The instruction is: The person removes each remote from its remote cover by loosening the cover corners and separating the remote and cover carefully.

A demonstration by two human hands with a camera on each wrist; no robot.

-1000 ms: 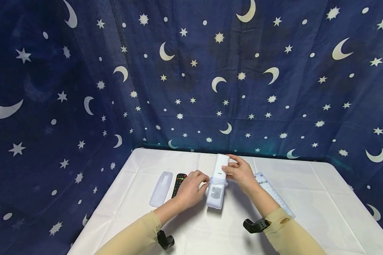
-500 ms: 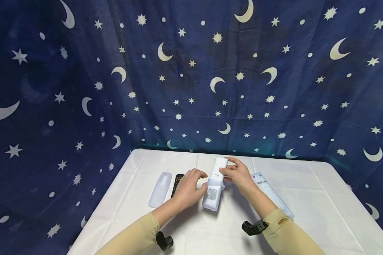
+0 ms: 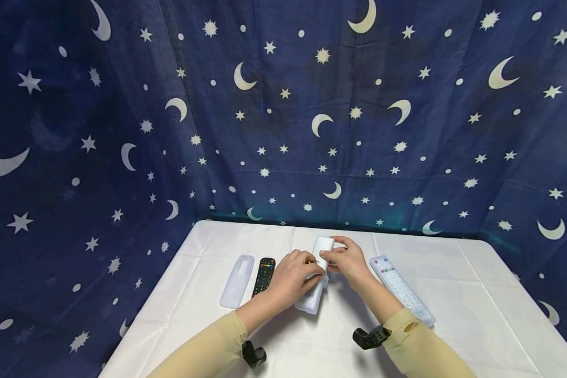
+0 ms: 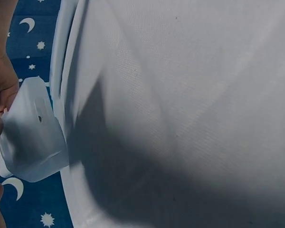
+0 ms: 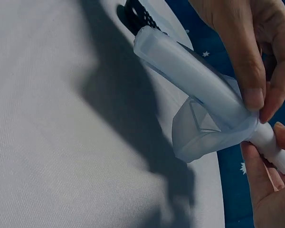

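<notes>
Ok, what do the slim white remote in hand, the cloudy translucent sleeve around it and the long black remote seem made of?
Slim white remote: likely hard plastic, smooth, softly shiny; its straight edges look rigid.
Cloudy translucent sleeve: probably silicone or soft plastic, satiny; its loose edge flares into a flap.
Long black remote: apparently plastic, given its crisp outline; finish too small to judge.

1. Left sleeve [image 3: 208,345]: plain, pale beige cloth, ending short of the wrist.
2. Right sleeve [image 3: 425,346]: matching beige (a small oval opening [image 3: 410,327] near its end).
3. Left wrist unit [image 3: 254,355], right wrist unit [image 3: 366,339]: black, curved.
</notes>
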